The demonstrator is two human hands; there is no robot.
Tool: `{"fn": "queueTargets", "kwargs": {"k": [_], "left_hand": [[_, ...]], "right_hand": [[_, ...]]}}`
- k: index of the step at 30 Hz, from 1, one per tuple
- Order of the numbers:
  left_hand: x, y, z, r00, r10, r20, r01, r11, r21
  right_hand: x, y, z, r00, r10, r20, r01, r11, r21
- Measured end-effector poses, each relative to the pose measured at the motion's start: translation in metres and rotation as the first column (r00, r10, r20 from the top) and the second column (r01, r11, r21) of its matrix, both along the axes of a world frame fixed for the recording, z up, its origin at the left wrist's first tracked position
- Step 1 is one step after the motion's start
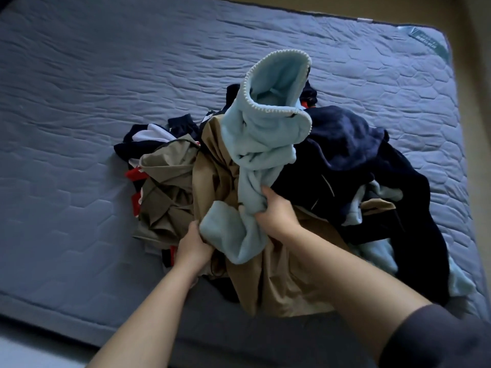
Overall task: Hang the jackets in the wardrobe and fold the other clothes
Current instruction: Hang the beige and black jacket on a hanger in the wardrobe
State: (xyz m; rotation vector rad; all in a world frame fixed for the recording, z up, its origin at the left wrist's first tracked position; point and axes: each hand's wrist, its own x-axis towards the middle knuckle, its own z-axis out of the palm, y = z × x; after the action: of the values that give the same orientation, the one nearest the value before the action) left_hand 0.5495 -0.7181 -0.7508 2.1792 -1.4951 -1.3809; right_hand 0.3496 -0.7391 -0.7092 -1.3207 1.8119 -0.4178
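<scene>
Left hand (192,245) and right hand (276,212) both clench the fleece (265,128); soft, light, floppy, so regrip at its far collar

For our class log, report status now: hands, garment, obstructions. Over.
Left hand and right hand both grip the light blue fleece zip garment, collar raised. Crumpled tan cloth garment bunched under it, dark navy fleece alongside.
</scene>
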Motion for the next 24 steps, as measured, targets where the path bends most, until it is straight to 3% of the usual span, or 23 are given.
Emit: {"fn": "queueTargets", "kwargs": {"k": [3,7,11,17,20,24], "left_hand": [[-0.004,0.002,0.000,0.991,-0.049,0.126,0.055,0.997,-0.045],[-0.011,0.000,0.021,0.977,-0.037,0.209,0.050,0.997,-0.058],[-0.033,-0.014,0.052,0.969,-0.103,0.226,0.126,0.988,-0.093],[-0.105,-0.037,0.096,0.937,-0.303,0.176,0.330,0.932,-0.152],[-0.132,-0.038,0.104,0.923,-0.344,0.173,0.373,0.912,-0.172],[-0.141,-0.028,0.094,0.890,-0.397,0.226,0.435,0.887,-0.157]], "right_hand": [[-0.039,-0.005,0.020,0.968,0.016,-0.250,-0.040,0.995,-0.092],[-0.109,-0.021,0.067,0.918,-0.156,-0.364,0.081,0.974,-0.213],[-0.167,-0.040,0.115,0.862,-0.339,-0.377,0.219,0.920,-0.326],[-0.233,-0.040,0.165,0.746,-0.624,-0.233,0.499,0.755,-0.426],[-0.250,-0.026,0.162,0.778,-0.596,-0.199,0.513,0.786,-0.345],[-0.237,0.003,0.120,0.899,-0.348,-0.265,0.319,0.936,-0.145]]}}
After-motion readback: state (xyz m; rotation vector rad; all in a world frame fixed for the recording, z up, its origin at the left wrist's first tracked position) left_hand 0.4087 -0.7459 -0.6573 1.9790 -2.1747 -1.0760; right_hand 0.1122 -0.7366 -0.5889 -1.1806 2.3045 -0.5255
